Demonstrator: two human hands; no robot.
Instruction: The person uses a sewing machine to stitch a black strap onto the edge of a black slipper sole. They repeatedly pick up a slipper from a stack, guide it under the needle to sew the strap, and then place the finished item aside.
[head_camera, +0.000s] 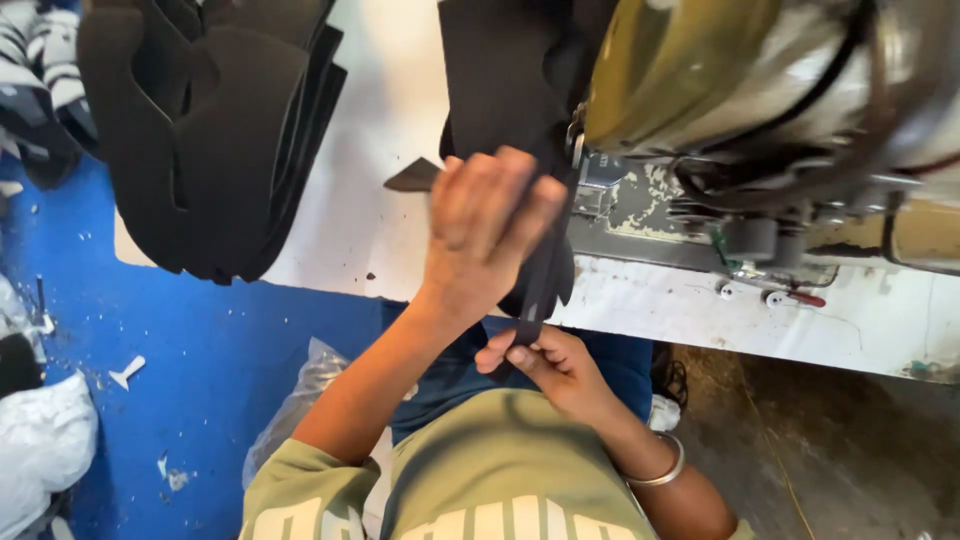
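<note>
Left hand: the left hand (485, 235) sits at the centre of the frame, raised over the near edge of the surface, its back to the camera. Its fingers are curled closed around the upper stretch of a long narrow strip of black flexible material (540, 285), gripping it just below the machine.

Right hand: the right hand (548, 365) is lower centre, just under the left one and close to the person's chest. Thumb and forefinger are pinched shut on the bottom end of the same strip. A plain silver metal bangle (660, 468) circles that wrist.

Strip: it runs nearly upright between the two hands, held taut, top end in the left hand, bottom end in the right. Its upper part merges with a larger dark piece of black sheet material (500, 70) hanging at top centre; where one ends and the other begins I cannot tell.

Machine: an olive-green metal sewing machine (700, 70) fills the upper right, blurred, just beside the left hand's fingertips.

Surface: a worn white surface (380, 120) spans the upper half.

Stack: a pile of cut black foam-like pieces (210, 140) lies at upper left, overhanging the surface's edge, well apart from both hands.

Floor: blue floor (200, 350) at lower left, scattered with small white scraps.

Clothing: olive-green shirt (480, 470) at the bottom centre.
</note>
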